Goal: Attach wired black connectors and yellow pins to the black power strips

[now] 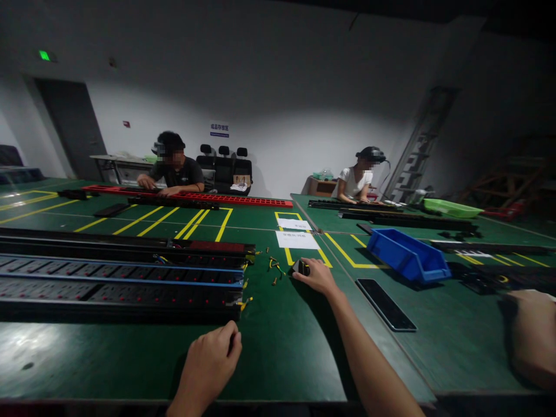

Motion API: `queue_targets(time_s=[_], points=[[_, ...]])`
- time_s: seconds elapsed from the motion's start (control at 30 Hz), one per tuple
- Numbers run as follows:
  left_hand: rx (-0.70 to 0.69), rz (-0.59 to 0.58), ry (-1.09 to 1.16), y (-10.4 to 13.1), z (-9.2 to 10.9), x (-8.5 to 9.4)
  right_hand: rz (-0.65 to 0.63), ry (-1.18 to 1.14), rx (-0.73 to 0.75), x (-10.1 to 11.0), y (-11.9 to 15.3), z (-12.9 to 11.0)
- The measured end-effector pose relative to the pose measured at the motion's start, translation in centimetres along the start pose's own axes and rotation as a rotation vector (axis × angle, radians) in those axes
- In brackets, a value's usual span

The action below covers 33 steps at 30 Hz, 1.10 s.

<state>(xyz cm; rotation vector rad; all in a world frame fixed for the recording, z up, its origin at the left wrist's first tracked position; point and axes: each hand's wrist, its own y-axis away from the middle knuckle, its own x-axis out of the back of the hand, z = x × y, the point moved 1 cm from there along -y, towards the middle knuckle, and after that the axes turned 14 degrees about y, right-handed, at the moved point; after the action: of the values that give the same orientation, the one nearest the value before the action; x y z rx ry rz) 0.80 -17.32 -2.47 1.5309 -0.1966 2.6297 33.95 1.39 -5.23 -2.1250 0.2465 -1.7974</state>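
Note:
My right hand (319, 277) reaches across the green table, its fingers closed on a small black-and-silver piece (297, 268); its exact kind is hard to make out. Loose brass-coloured screws (274, 281) and a short yellow-green wire (275, 264) lie just left of that hand. Nearer to me, my left hand (214, 360) rests on the table in a loose fist, with nothing visible in it. Ahead of this fist lie long black power strips (130, 295) with blue edges and rows of sockets. Yellow wire ends (245, 303) stick out from their right ends.
A blue bin (406, 258) and a phone (386, 304) lie right of my forearm. White paper labels (297, 240) lie ahead. Another person's hand (536, 336) blurs at the right edge. Two people work across the table, one by a long red rail (243, 200).

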Motion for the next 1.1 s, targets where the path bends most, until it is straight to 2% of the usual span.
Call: queue_targets(time_s=[0.23,0.37,0.53,0.7,0.77,0.9,1.1], points=[[-0.001,-0.003,-0.003,0.0,-0.1,0.0,-0.007,-0.058,-0.013,-0.7,-0.3,0.1],[0.001,-0.006,-0.003,0.0,-0.1,0.0,0.081,-0.189,-0.080,-0.6,-0.5,0.2],[0.002,-0.008,0.002,0.0,-0.1,0.0,0.252,-0.542,-0.318,0.0,-1.3,0.6],[0.003,-0.006,-0.005,0.0,-0.1,-0.1,0.390,-1.039,-0.515,0.9,-1.8,1.1],[-0.002,0.000,-0.006,0.0,-0.1,-0.1,0.375,-1.225,-0.555,1.2,-1.8,1.2],[-0.016,0.009,-0.008,0.0,-0.2,-0.2,0.259,-1.514,-0.587,1.5,-1.8,1.3],[-0.020,0.014,-0.013,-0.1,-0.1,-0.1,0.159,-1.617,-0.600,2.2,-1.5,1.5]])
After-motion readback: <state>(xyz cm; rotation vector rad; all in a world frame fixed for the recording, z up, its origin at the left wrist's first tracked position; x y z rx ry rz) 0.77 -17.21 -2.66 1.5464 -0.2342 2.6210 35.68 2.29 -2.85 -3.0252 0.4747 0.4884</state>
